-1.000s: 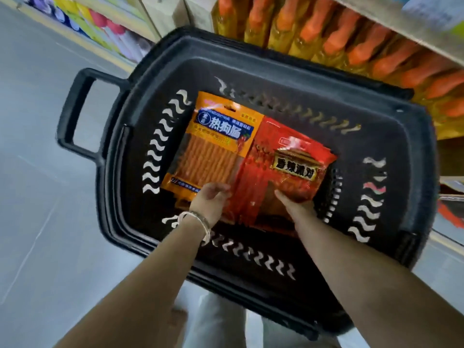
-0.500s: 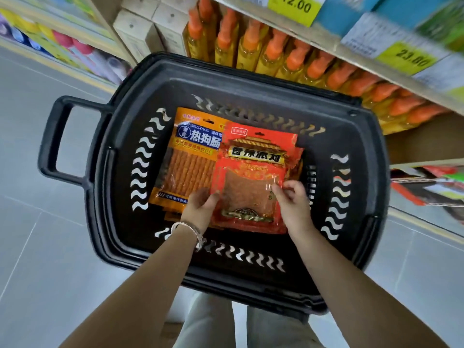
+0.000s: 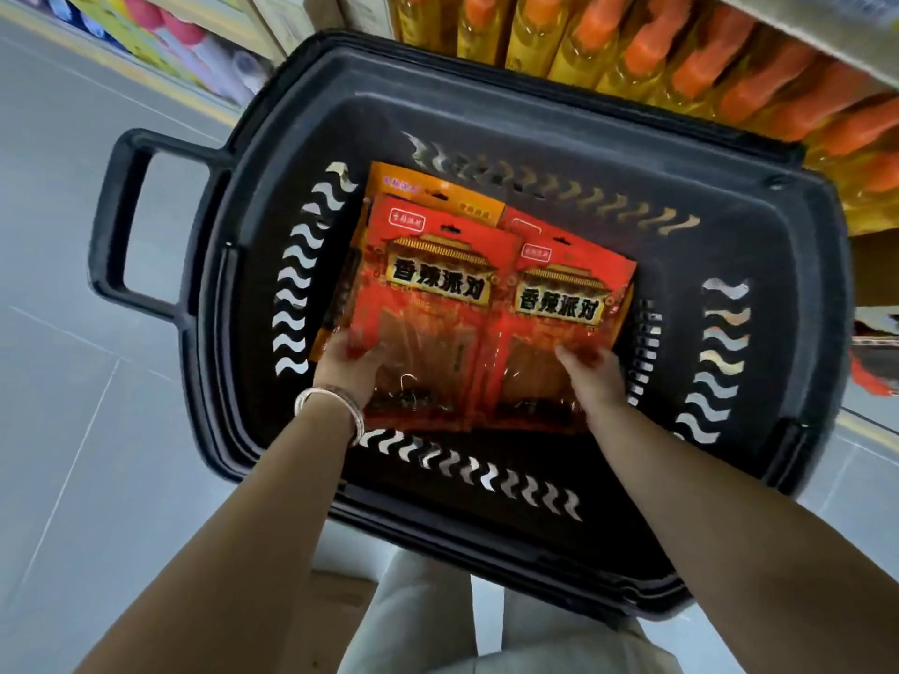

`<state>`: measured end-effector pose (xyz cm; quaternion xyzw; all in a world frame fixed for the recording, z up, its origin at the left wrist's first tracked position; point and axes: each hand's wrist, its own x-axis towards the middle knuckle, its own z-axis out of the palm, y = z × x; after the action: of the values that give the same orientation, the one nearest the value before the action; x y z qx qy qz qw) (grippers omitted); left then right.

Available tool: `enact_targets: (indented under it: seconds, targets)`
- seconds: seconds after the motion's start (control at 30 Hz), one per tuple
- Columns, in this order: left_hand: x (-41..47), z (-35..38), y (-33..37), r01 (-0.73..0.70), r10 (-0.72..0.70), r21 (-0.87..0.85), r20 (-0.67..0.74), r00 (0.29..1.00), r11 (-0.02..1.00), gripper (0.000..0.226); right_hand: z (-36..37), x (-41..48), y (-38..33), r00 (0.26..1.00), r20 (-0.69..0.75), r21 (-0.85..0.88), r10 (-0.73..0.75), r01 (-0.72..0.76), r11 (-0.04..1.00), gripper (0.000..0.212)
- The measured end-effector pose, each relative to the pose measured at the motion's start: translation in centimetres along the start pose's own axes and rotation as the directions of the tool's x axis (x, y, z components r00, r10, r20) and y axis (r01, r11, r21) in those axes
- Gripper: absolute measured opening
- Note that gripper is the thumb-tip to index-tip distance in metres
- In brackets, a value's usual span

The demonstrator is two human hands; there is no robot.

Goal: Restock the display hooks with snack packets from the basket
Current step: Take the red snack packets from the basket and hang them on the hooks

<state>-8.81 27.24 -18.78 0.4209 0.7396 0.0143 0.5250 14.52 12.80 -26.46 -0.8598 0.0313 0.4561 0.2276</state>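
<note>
Gripping red packets (image 3: 438,294) in basket (image 3: 535,75) | left hand (image 3: 348,367) lower-left | right hand (image 3: 596,377) lower-right

The left red packet (image 3: 438,284) and right red packet (image 3: 559,306) each bear "香辣派对" in large yellow characters; smaller labels illegible.

The basket (image 3: 486,104) is matt black plastic. The red snack packets (image 3: 438,304) are glossy film. A shiny metal bangle (image 3: 331,406) circles one wrist.

Shop aisle: stocked shelf (image 3: 827,21) of bottles (image 3: 656,55), shopping basket (image 3: 535,90).
</note>
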Motion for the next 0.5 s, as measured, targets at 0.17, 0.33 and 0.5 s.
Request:
enact_targets:
  seconds: [0.17, 0.33, 0.5]
  targets:
    - [0.4, 0.5, -0.1, 0.019, -0.019, 0.008, 0.003, 1.0, 1.0, 0.016, 1.4, 1.9, -0.9, 0.993, -0.045, -0.162, 0.108, -0.114, 0.98, 0.116]
    - [0.4, 0.6, 0.1, 0.022, -0.022, 0.025, 0.022, 1.0, 0.999, 0.029, 0.5, 1.9, -0.3, 0.986, -0.129, 0.0, 0.101, -0.101, 0.995, 0.1]
    - [-0.3, 0.2, 0.4, -0.013, 0.015, 0.073, -0.021, 1.0, 0.997, 0.061, -1.5, 0.8, 0.5, 0.972, -0.226, -0.016, 0.064, -0.07, 0.997, 0.055]
